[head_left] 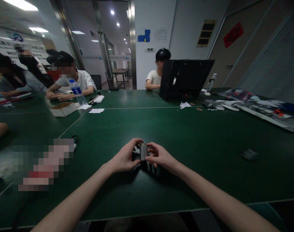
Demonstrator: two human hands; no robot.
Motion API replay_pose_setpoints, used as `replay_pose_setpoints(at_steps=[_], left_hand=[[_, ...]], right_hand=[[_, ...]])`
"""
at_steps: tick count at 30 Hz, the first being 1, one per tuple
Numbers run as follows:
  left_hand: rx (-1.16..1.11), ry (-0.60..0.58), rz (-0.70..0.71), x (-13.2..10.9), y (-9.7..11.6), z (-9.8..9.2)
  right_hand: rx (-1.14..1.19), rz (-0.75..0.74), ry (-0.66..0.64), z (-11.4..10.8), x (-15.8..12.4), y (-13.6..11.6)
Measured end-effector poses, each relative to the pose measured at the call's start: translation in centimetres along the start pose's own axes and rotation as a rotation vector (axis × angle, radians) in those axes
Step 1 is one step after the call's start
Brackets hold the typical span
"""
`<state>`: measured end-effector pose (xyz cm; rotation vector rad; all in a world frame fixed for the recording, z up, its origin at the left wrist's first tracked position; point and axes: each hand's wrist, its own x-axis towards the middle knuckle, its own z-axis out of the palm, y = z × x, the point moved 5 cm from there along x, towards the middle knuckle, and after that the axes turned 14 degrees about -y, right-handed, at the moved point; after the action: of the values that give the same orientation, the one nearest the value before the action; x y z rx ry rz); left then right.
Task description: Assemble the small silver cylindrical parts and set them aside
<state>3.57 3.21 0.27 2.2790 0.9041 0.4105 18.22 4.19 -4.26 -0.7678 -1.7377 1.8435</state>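
A small grey metal cylinder (143,152) stands upright between my hands, over the green table (118,190) near its front edge. My right hand (161,157) is closed on its right side, with the thumb against its lower front. Around the left side of the cylinder curves my left hand (127,156), its index finger near the top and its thumb near the base, with a gap between them. A dark shadow lies beneath both hands. Whether the base of the cylinder touches the tabletop is hard to tell.
A small dark packet (249,154) lies to the right. At the far left are an open box (64,109) and a water bottle (77,92). A black case (185,79) stands at the back; parts on a tray (267,117) lie back right. Several people sit around.
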Motion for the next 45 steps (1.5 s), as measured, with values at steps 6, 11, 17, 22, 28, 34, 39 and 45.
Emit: replay_pose_setpoints(at_steps=[6, 11, 17, 22, 28, 34, 39, 45], left_hand=[[0.03, -0.023, 0.02, -0.04, 0.26, 0.1], [0.028, -0.029, 0.01, -0.05, 0.28, 0.13], [0.044, -0.018, 0.035, -0.01, 0.15, 0.25], [0.027, -0.017, 0.02, -0.07, 0.22, 0.16], [-0.008, -0.018, -0.001, -0.01, 0.66, -0.19], [0.005, -0.024, -0.017, 0.04, 0.77, -0.2], [0.021, 0.005, 0.003, -0.03, 0.47, -0.13], [0.039, 0.018, 0.004, -0.09, 0.09, 0.07]], right_hand=[[-0.122, -0.026, -0.037, -0.02, 0.19, 0.36], [-0.194, -0.034, -0.029, -0.15, 0.17, 0.49], [-0.081, 0.011, -0.068, 0.33, 0.2, 0.81], [-0.025, 0.03, -0.034, 0.38, 0.17, 0.75], [-0.121, 0.024, 0.012, 0.07, 0.03, 0.57], [-0.221, 0.029, 0.006, 0.07, -0.01, 0.3], [-0.242, 0.011, -0.003, 0.07, 0.01, 0.35], [-0.171, -0.032, -0.032, -0.06, 0.19, 0.6]])
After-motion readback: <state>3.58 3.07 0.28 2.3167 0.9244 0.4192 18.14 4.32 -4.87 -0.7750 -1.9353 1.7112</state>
